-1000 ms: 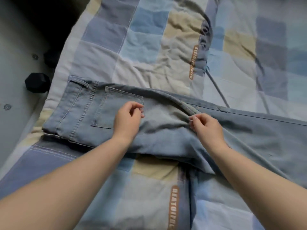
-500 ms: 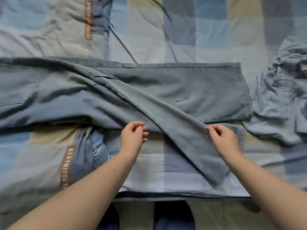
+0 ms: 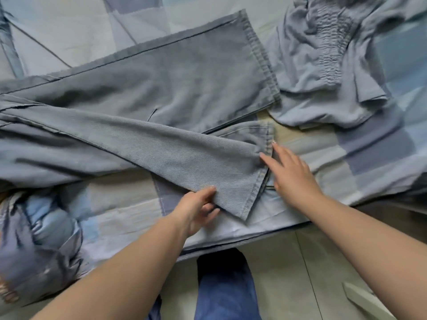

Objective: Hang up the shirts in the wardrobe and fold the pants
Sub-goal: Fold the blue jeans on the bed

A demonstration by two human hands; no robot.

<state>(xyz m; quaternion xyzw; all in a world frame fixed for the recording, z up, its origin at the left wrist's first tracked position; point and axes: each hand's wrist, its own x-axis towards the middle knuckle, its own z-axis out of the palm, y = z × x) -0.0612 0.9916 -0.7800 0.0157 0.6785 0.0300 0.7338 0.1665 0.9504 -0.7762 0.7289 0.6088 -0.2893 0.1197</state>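
Here, L hand (image 3: 197,207) pinching jeans (image 3: 175,107) leg edge; R hand (image 3: 292,179) flat by hem.

One head camera, looking steeply down over your arms at the near edge of the bed (image 3: 231,229).

You have only this single wide-angle view, so nothing is shared with another. It sits above and behind your hands, facing forward and down, close enough that both forearms run in from the bottom corners and fill much of the lower frame. The bed's near edge crosses the lower half on a slant, rising toward the right; below it you see floor (image 3: 300,273) and your own leg (image 3: 225,294). The bed's far side runs out past the top edge. Straight seams bow outward near the borders.
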